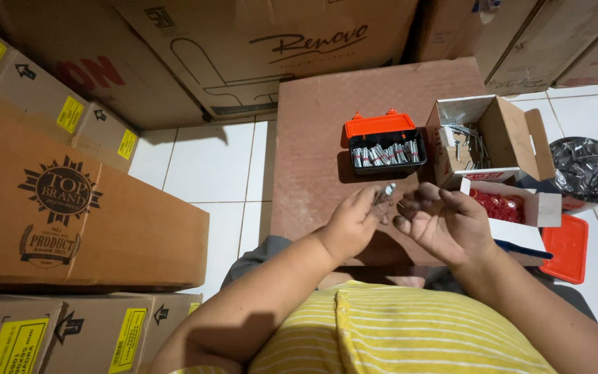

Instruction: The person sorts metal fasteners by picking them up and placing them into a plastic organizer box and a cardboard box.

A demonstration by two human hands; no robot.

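Both hands (399,218) raised, fingertips together

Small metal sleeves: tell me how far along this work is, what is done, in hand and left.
Done: the black tray with the orange lid already holds a row of metal sleeves. In hand: the left hand pinches one metal piece while the right hand is open beside it. Left: loose screws in the open carton, red washers in the white box and a bag of metal parts.

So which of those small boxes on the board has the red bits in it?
The white carton nearest the right hand; the black case holds silver sleeves, the open cardboard box grey metal pieces.
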